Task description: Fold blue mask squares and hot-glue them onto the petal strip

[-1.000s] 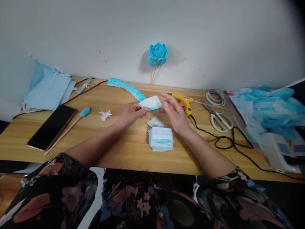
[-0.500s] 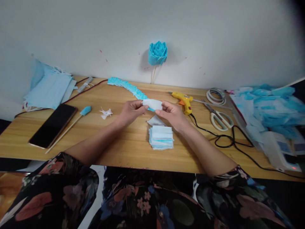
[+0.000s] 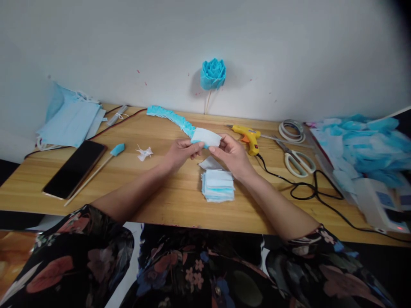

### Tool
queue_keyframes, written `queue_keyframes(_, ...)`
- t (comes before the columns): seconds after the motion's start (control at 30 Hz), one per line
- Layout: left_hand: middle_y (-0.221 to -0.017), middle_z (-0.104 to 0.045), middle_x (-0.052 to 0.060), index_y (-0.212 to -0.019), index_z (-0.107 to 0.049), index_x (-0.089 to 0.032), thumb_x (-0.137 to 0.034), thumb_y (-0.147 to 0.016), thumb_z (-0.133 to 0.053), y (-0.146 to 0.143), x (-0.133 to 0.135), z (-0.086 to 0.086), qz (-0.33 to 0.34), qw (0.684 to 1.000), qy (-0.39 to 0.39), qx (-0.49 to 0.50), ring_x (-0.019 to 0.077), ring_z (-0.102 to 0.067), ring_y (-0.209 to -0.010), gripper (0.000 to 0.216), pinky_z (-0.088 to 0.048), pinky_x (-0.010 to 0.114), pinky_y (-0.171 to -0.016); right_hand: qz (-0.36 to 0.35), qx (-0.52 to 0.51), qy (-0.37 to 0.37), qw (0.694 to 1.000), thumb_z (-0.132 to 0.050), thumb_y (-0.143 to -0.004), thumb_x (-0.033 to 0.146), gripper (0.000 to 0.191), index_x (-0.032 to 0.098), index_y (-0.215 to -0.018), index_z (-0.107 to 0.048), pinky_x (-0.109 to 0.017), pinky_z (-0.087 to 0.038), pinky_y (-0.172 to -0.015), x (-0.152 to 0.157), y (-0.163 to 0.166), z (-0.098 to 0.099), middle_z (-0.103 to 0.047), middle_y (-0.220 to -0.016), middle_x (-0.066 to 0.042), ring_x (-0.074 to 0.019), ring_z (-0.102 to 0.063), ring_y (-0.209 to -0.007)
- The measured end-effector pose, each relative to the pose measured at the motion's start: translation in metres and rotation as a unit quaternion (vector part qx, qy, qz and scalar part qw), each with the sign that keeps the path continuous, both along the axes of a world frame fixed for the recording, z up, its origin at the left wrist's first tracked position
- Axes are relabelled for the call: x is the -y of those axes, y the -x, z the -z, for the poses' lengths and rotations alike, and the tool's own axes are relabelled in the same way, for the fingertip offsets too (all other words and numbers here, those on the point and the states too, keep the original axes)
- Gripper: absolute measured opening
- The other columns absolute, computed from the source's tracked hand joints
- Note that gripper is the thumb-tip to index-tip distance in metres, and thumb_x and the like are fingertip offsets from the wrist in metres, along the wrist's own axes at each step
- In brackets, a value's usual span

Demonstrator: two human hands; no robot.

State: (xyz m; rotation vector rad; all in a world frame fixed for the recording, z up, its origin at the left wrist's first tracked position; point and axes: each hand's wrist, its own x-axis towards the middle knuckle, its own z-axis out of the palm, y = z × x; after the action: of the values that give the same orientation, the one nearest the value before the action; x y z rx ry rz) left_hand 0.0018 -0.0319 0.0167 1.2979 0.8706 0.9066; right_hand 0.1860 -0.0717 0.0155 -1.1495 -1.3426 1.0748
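Note:
Between both hands a white-and-blue piece of mask fabric (image 3: pixel 207 137) is held up above the table, its white face toward me and blue at the lower edge. My left hand (image 3: pixel 183 153) pinches its lower left corner between thumb and fingers. My right hand (image 3: pixel 233 155) pinches the right side, thumb in front. Just below lies a stack of cut mask pieces (image 3: pixel 218 186), with a loose greyish-white piece (image 3: pixel 210 163) behind it. Behind my left hand, a row of folded blue pieces (image 3: pixel 170 116) curves across the table.
A yellow glue gun (image 3: pixel 245 134), scissors (image 3: pixel 297 160) and tape rolls (image 3: pixel 291 130) lie right. Far right is a blue fabric pile (image 3: pixel 369 145). Left are masks (image 3: pixel 72 119), a phone (image 3: pixel 75 169) and a blue-tipped stick (image 3: pixel 93 177). A blue fabric flower (image 3: pixel 213 75) stands against the wall.
The held piece now shows more of its white face, its upper edge raised. My left hand has shifted slightly down along its lower edge. The whole view has moved slightly.

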Motion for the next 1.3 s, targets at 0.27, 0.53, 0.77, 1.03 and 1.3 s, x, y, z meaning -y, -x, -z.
queue_keyframes(0.27, -0.063, -0.065, 0.001, -0.068, -0.070, -0.015, -0.051, -0.073, -0.076, 0.005, -0.001, -0.001, 0.047, 0.996, -0.042, -0.055, 0.0100, -0.051, -0.059, 0.037, -0.042, 0.025, -0.059, 0.021, 0.052, -0.035, 0.998, -0.059, -0.091, 0.062, 0.044, 0.027, -0.112, -0.074, -0.038, -0.056, -0.090, -0.005, -0.017, -0.015, -0.074, -0.118, -0.005, -0.0226, -0.067, -0.111)
queue_keyframes(0.53, -0.068, -0.066, 0.001, -0.070, -0.068, -0.015, -0.047, -0.078, -0.074, 0.008, 0.002, -0.005, 0.094, 0.987, -0.097, -0.082, 0.0138, -0.059, -0.067, 0.034, -0.046, 0.025, -0.063, -0.034, 0.058, -0.005, 0.998, -0.068, -0.086, 0.054, 0.032, 0.022, -0.087, -0.074, -0.028, -0.048, -0.068, -0.010, -0.004, -0.019, -0.069, -0.080, 0.000, -0.0146, -0.059, -0.073)
queue_keyframes(0.77, -0.063, -0.061, 0.000, -0.066, -0.064, -0.016, -0.047, -0.078, -0.074, 0.012, -0.007, 0.000, 0.079, 0.988, -0.098, -0.087, 0.0129, -0.056, -0.063, 0.035, -0.045, 0.026, -0.061, 0.046, 0.075, -0.062, 0.994, -0.070, -0.084, 0.040, 0.020, 0.022, -0.077, -0.071, -0.028, -0.044, -0.062, -0.016, 0.007, -0.015, -0.064, -0.071, 0.001, -0.0136, -0.054, -0.066)
queue_keyframes(1.03, -0.060, -0.058, -0.001, -0.064, -0.060, -0.017, -0.054, -0.076, -0.073, 0.009, -0.011, 0.007, 0.043, 0.994, -0.074, -0.063, 0.0119, -0.054, -0.060, 0.042, -0.044, 0.025, -0.059, 0.083, 0.079, -0.081, 0.990, -0.067, -0.085, 0.041, 0.021, 0.021, -0.080, -0.069, -0.028, -0.045, -0.065, -0.011, 0.009, -0.008, -0.064, -0.073, 0.001, -0.0136, -0.054, -0.069)
queue_keyframes(1.3, -0.061, -0.063, 0.001, -0.061, -0.063, -0.016, -0.060, -0.073, -0.074, 0.008, -0.009, 0.001, 0.035, 0.996, -0.066, -0.056, 0.0106, -0.054, -0.060, 0.047, -0.045, 0.025, -0.062, 0.098, 0.082, -0.072, 0.989, -0.067, -0.086, 0.050, 0.028, 0.022, -0.086, -0.071, -0.032, -0.051, -0.069, -0.010, 0.004, -0.001, -0.069, -0.079, -0.001, -0.0156, -0.059, -0.072)
